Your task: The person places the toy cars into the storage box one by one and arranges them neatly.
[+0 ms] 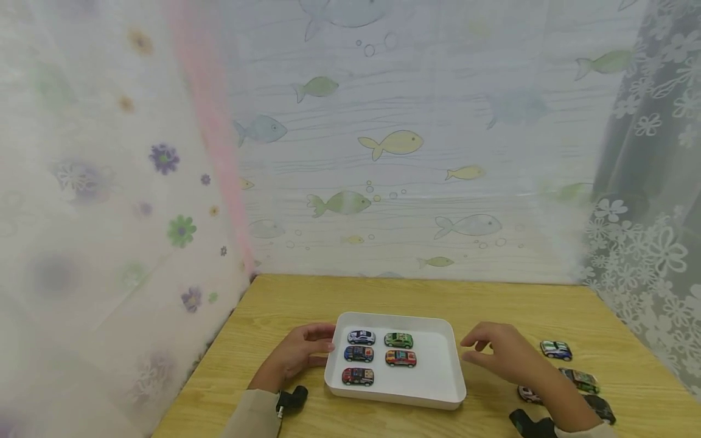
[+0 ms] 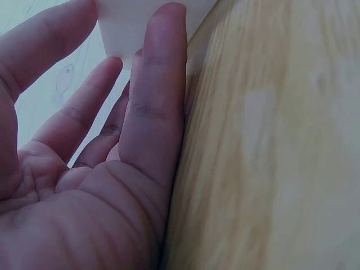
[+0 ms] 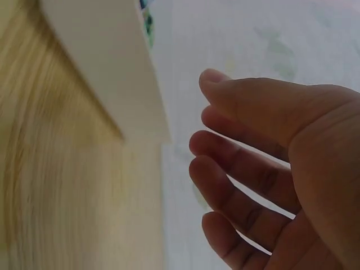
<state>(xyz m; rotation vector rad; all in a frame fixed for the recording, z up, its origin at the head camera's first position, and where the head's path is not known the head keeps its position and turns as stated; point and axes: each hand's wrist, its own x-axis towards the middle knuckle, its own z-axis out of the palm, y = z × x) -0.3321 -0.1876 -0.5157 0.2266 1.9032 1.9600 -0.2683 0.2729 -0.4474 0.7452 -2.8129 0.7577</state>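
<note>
White rectangular tray [image 1: 397, 399], smooth, round-cornered and low-walled, on a wood-grained table [image 1: 296, 298]. Inside, five patterned toy cars [image 1: 358, 377] form columns of three and two, with open floor toward the right wall. Left hand [image 1: 298, 351]: grip spread, fingertips touching the left wall. Right hand [image 1: 497, 351]: grip loosely curved and parted, just beside the right wall. Four further cars [image 1: 556, 350] lie at right.
</note>
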